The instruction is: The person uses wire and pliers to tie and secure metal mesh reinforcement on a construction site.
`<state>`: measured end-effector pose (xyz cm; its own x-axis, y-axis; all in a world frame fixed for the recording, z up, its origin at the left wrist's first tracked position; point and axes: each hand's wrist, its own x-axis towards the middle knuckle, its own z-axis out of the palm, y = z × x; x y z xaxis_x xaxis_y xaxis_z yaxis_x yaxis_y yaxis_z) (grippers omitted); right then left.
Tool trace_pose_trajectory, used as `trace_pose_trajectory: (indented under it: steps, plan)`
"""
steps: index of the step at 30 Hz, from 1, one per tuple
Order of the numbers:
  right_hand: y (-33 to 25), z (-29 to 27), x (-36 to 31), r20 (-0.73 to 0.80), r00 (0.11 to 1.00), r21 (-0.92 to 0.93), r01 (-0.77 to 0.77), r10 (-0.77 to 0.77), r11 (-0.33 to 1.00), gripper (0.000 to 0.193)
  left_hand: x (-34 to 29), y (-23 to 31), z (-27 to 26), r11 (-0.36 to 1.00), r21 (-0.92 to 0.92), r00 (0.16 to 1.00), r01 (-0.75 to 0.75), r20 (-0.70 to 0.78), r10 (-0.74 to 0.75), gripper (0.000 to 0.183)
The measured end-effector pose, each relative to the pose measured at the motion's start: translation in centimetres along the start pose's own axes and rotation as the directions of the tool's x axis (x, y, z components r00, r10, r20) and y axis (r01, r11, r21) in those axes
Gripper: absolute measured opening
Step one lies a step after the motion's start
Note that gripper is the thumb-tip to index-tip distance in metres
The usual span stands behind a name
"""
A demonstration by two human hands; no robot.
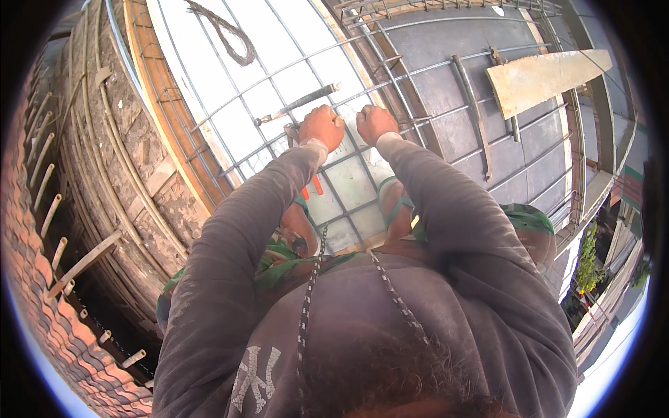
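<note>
My left hand and my right hand are both closed, a short gap apart, over a grid of steel rebar. What their fingers hold, if anything, is too small or hidden to make out. Just beyond my left hand, a hammer-like tool with a dark handle lies slantwise across the bars. Beneath my left wrist is a pincer-like tool with orange-red handles, partly covered by the sleeve. White sheeting shows under the grid.
A coil of thin wire rests on the far left of the sheeting. To the right, a pale board and a steel bar lie over more rebar. Wooden formwork edges the left side, beside roof tiles.
</note>
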<state>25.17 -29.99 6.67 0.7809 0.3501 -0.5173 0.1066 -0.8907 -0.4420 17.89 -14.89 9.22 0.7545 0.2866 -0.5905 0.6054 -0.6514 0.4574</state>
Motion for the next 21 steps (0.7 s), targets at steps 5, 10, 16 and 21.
trace_pose_trajectory:
  steps: [5, 10, 16, 21]
  plan:
    - [1.0, -1.5, 2.5, 0.188, 0.982, -0.043, 0.016, -0.008, 0.999, 0.039, -4.6, -1.4, -1.8, 0.842, 0.168, 0.729, -0.513, -0.433, 0.530, 0.030]
    - [0.5, -3.2, 4.2, 0.226, 0.972, -0.099, -0.044, 0.066, 0.994, 0.042, -2.2, -3.5, -6.2, 0.864, 0.359, 0.497, -0.352, -0.711, 0.498, 0.033]
    - [-1.2, -3.7, 4.7, 0.251, 0.960, -0.187, -0.079, 0.126, 0.979, 0.044, 3.7, -2.9, -7.6, 0.947, 0.228, 0.973, -0.227, 0.081, 0.214, 0.054]
    - [-0.1, -3.3, 4.0, 0.231, 0.965, -0.177, -0.087, 0.127, 0.980, 0.047, 7.4, 2.1, -5.6, 0.875, 0.446, 0.963, -0.187, 0.257, 0.075, 0.061]
